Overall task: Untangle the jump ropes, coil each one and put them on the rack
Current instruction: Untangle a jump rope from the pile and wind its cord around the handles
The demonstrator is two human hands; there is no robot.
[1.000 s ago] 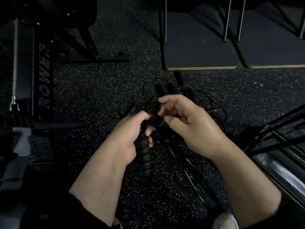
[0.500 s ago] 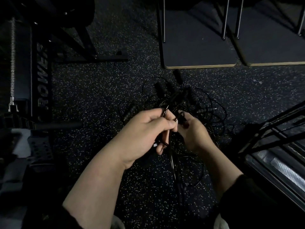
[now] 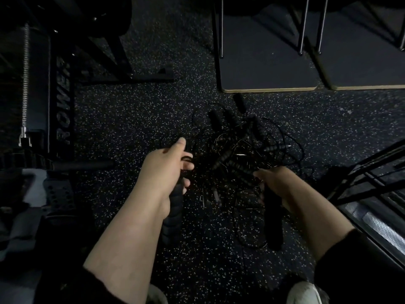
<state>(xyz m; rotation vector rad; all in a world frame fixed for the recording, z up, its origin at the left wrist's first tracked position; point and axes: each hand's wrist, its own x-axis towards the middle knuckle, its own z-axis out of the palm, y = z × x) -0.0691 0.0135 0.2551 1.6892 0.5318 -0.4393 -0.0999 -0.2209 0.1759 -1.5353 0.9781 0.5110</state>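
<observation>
A tangle of black jump ropes [image 3: 243, 148] lies on the speckled floor, thin cords looping around several ribbed black handles. My left hand [image 3: 166, 170] grips one ribbed handle [image 3: 173, 218] that points down toward me. My right hand [image 3: 278, 183] grips another black handle [image 3: 272, 227], also pointing down. The two hands are apart, with cords stretched between them and the pile. A black metal rack [image 3: 368, 178] stands at the right edge.
A black machine frame [image 3: 61, 102] marked with white letters fills the left side. Two dark mats with pale edges [image 3: 267, 88] and metal legs lie at the back. My shoe tips [image 3: 304, 292] show at the bottom.
My hands were close together working at the cords; they have pulled apart, left hand to the left and right hand to the right, each now holding a handle.
</observation>
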